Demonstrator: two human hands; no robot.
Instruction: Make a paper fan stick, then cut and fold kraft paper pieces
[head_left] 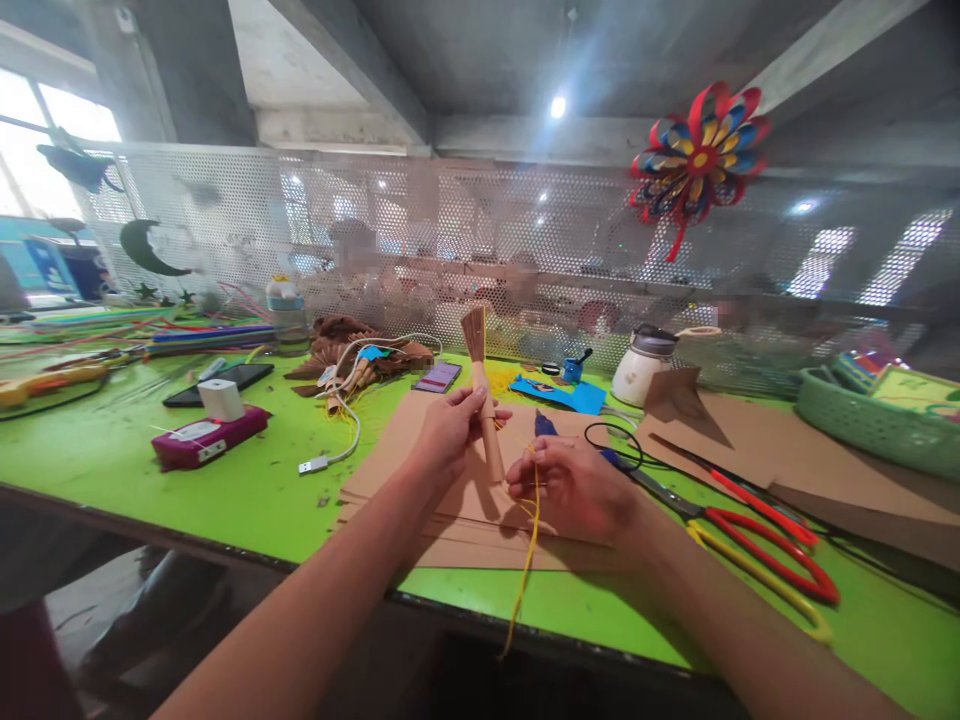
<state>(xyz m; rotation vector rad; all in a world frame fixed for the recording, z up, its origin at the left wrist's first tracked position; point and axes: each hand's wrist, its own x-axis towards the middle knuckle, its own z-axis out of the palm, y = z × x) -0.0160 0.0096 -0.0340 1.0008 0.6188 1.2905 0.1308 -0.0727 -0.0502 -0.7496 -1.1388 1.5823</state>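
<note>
My left hand is closed round a small brown paper broom, which has a rolled handle and a fringed or pleated top that fans upward. Yellow string trails from my right hand, whose fingers pinch it near the lower end of the handle. One end of the string hangs down over the table's front edge. Under both hands lie stacked sheets of brown paper. Just beyond my right hand is a dark blue tool tip, partly hidden.
Scissors with red handles lie at the right, near a green basket. A white jug stands behind. To the left are a purple box, a white USB cable and brown paper pieces. A phone lies behind.
</note>
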